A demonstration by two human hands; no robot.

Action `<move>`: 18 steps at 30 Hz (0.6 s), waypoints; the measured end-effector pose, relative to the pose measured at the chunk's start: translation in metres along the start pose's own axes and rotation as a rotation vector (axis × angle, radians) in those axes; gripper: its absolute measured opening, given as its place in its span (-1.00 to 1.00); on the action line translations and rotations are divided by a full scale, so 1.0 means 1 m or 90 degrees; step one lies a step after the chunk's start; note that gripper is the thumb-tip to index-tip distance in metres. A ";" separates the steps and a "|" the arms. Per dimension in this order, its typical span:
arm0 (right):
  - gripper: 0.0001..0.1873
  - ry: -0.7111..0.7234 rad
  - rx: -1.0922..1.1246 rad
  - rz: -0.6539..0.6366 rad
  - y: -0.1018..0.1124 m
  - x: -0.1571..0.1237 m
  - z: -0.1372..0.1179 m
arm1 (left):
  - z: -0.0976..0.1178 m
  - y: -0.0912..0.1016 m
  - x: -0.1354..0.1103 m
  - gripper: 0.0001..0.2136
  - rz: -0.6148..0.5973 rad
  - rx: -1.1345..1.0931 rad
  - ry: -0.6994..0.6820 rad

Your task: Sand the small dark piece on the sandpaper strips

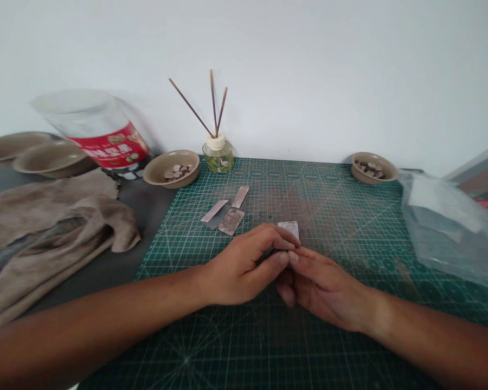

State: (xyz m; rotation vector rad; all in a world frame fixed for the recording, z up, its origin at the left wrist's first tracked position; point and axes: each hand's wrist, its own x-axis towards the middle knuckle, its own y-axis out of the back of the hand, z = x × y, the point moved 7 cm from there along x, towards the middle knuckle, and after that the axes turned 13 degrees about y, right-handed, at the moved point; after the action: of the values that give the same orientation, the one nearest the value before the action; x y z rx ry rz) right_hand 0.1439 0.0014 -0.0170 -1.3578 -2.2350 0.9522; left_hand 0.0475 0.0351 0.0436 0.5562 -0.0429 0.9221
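My left hand [248, 265] and my right hand [329, 287] meet above the green cutting mat [179, 325], thumbs and fingertips pinched together. Whatever sits between the fingertips is hidden or too small to name. Just beyond the fingers, a pale square piece [289, 229] lies on the mat, partly covered by my left hand. Farther left are a few flat greyish-brown pieces: a squarish one [231, 221], a narrow strip [214, 211] and another strip [241, 197].
Small bowls of brownish chips stand at the back left [152, 172] and back right [361, 174]. A reed diffuser [218, 154] is near the wall. A plastic jar [101, 135], empty bowls [55, 162] and a crumpled brown cloth [65, 216] are left; a clear plastic bag [451, 227] is right.
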 end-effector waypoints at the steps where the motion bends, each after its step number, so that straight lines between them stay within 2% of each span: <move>1: -0.76 -0.003 -0.004 0.001 0.000 0.000 0.000 | -0.001 0.000 0.000 -0.90 0.001 -0.004 0.004; 8: -0.72 -0.021 -0.023 0.007 -0.002 -0.002 -0.001 | -0.006 0.001 0.003 -0.76 -0.019 -0.024 0.072; 13: -0.74 0.005 -0.011 -0.013 -0.002 0.001 -0.004 | -0.017 -0.001 0.002 -0.65 -0.045 -0.129 0.134; 16: -0.72 0.014 -0.012 -0.005 0.000 0.003 -0.006 | -0.020 0.002 0.003 -0.64 -0.024 -0.148 0.133; 18: -0.70 0.016 -0.006 0.009 0.003 0.004 -0.007 | -0.018 0.004 0.004 -0.69 -0.022 -0.104 0.110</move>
State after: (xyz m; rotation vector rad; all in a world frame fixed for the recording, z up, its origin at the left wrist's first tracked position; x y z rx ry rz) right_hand 0.1477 0.0079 -0.0142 -1.3832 -2.2180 0.9250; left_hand 0.0434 0.0486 0.0307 0.3232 0.0468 0.9202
